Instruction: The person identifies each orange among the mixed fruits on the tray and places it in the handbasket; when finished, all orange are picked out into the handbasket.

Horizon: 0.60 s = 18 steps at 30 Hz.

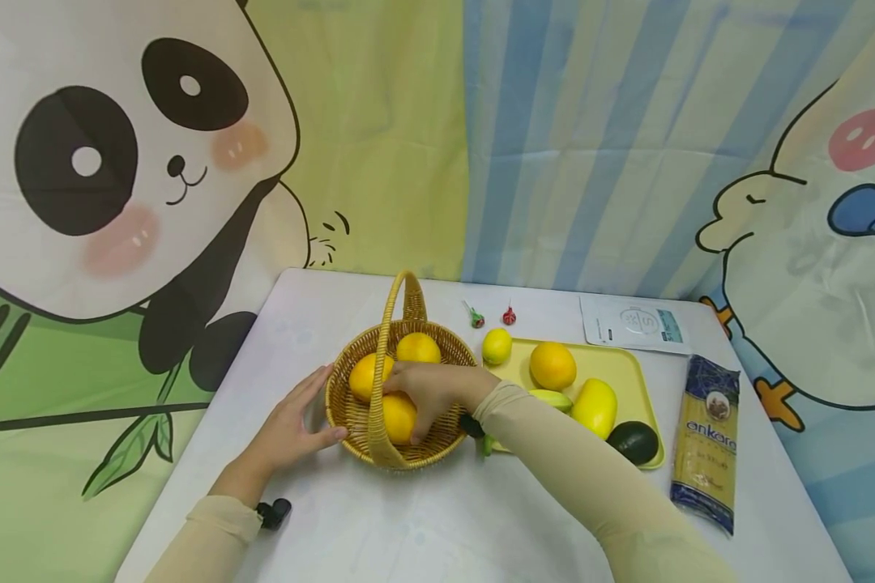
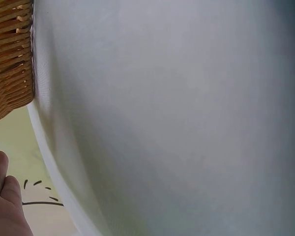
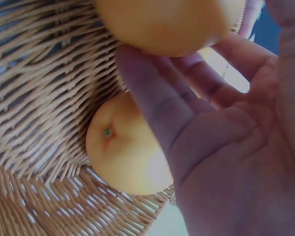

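A wicker basket [image 1: 448,344] with a tall handle holds three oranges. My right hand [image 1: 433,393] reaches in under the handle and grips the front orange [image 1: 398,419], thumb on one side and fingers on the other. The right wrist view shows that orange [image 3: 167,24] against the fingers [image 3: 162,93], with another orange [image 3: 123,147] below against the weave. Beside the basket's left side, my left hand [image 1: 292,429] has its fingers extended, fingertips and thumb at the rim. In the left wrist view only part of the left hand [image 2: 7,206] shows, near the basket wall [image 2: 10,54].
Right of the basket, a yellow tray [image 1: 630,376] carries an orange [image 1: 552,366], a lemon [image 1: 497,346], a mango [image 1: 595,407], an avocado [image 1: 633,442] and a partly hidden banana [image 1: 552,399]. Two lollipops [image 1: 508,316], a white packet [image 1: 634,325] and a pasta bag [image 1: 707,445] lie around it.
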Each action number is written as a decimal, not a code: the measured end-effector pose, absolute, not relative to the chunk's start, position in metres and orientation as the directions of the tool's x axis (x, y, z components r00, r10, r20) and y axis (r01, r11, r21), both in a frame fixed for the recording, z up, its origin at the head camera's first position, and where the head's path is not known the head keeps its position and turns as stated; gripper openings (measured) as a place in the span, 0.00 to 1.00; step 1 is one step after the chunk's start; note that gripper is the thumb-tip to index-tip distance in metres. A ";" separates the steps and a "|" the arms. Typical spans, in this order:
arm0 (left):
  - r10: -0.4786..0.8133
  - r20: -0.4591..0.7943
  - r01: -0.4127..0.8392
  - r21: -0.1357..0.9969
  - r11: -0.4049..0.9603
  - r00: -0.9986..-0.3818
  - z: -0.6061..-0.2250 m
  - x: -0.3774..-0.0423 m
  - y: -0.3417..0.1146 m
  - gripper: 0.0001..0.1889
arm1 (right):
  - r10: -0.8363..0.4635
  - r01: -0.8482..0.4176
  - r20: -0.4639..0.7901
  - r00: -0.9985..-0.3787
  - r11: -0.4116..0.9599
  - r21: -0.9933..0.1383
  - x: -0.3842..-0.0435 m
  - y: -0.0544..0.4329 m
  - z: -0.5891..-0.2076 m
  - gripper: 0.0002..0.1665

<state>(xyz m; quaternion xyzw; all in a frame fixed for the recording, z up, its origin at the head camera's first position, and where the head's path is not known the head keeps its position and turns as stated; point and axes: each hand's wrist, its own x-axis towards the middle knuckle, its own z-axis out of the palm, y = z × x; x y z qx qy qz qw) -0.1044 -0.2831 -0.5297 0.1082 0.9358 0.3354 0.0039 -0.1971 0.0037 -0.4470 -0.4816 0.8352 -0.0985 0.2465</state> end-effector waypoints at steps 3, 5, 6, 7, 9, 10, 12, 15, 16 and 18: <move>0.205 0.066 0.201 0.628 0.752 -0.976 -0.530 -0.105 -0.283 0.60 | -0.848 -0.755 -0.326 -0.418 0.524 -0.395 -0.195 0.004 -0.448 0.52; 0.205 0.065 0.200 0.626 0.754 -0.977 -0.529 -0.105 -0.283 0.60 | -0.845 -0.753 -0.328 -0.423 0.529 -0.392 -0.194 0.003 -0.447 0.52; 0.205 0.064 0.199 0.625 0.755 -0.977 -0.529 -0.105 -0.283 0.60 | -0.843 -0.752 -0.329 -0.425 0.531 -0.389 -0.194 0.003 -0.447 0.52; 0.203 0.063 0.198 0.625 0.755 -0.977 -0.529 -0.105 -0.283 0.60 | -0.842 -0.752 -0.331 -0.427 0.534 -0.387 -0.194 0.003 -0.446 0.52; 0.202 0.061 0.195 0.625 0.755 -0.977 -0.528 -0.104 -0.282 0.60 | -0.838 -0.746 -0.336 -0.431 0.540 -0.390 -0.193 0.002 -0.445 0.52; 0.203 0.061 0.196 0.626 0.755 -0.977 -0.528 -0.104 -0.282 0.60 | -0.836 -0.745 -0.338 -0.433 0.543 -0.388 -0.192 0.002 -0.444 0.52; 0.201 0.059 0.193 0.627 0.755 -0.978 -0.528 -0.104 -0.282 0.60 | -0.834 -0.740 -0.338 -0.437 0.547 -0.391 -0.192 0.002 -0.444 0.52; 0.198 0.052 0.186 0.627 0.756 -0.979 -0.528 -0.104 -0.282 0.60 | -0.832 -0.732 -0.334 -0.444 0.551 -0.400 -0.192 0.002 -0.445 0.52; 0.196 0.049 0.184 0.626 0.758 -0.979 -0.528 -0.104 -0.282 0.60 | -0.831 -0.731 -0.332 -0.446 0.553 -0.400 -0.192 0.002 -0.445 0.52; 0.195 0.044 0.179 0.626 0.759 -0.980 -0.528 -0.104 -0.282 0.60 | -0.831 -0.732 -0.329 -0.449 0.553 -0.397 -0.193 0.002 -0.446 0.52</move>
